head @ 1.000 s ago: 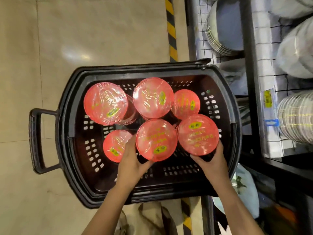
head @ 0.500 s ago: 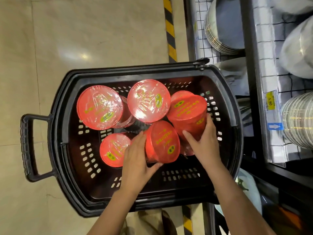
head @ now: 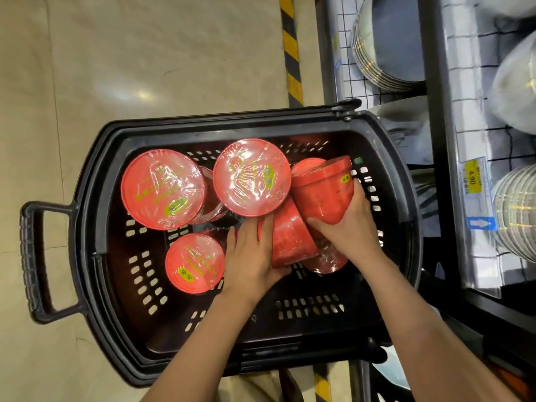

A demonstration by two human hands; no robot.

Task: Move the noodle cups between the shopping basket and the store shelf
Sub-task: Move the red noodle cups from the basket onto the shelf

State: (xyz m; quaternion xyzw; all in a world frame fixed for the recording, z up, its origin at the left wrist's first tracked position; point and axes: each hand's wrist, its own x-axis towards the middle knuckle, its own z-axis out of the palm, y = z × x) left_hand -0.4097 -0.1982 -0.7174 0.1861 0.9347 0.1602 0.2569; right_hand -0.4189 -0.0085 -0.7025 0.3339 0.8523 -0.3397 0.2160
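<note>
Head view, looking down. Black shopping basket [head: 95, 198] on the floor, filling the middle of the frame, handle at left. Store shelf [head: 443, 117] along the right edge, stocked with stacked plates [head: 385, 47] and a yellow price tag [head: 472, 177]; no noodle cups visible on it.

Six red noodle cups in the basket. Three upright, untouched: one at upper left [head: 162, 188], one at upper centre [head: 251, 177], a smaller-looking one lower left [head: 195, 263]. A fourth mostly hidden at upper right [head: 307, 166], behind the cup in hand.

Left hand [head: 252, 256] wrapped round a cup tipped on its side [head: 290, 242], fingers curled over its rim, thumb beneath. Right hand [head: 348, 224] clasped round another tilted cup [head: 324, 192], base toward the wrist, lid turned away. Both cups touching each other, low within the basket walls, not yet above the rim.

Judged progress: early, provided the cups are bound for the shelf. Two cups gripped, none delivered, four more waiting. Left: lifting this pair clear, placing them rightward on the shelf, then repeating for the rest.
</note>
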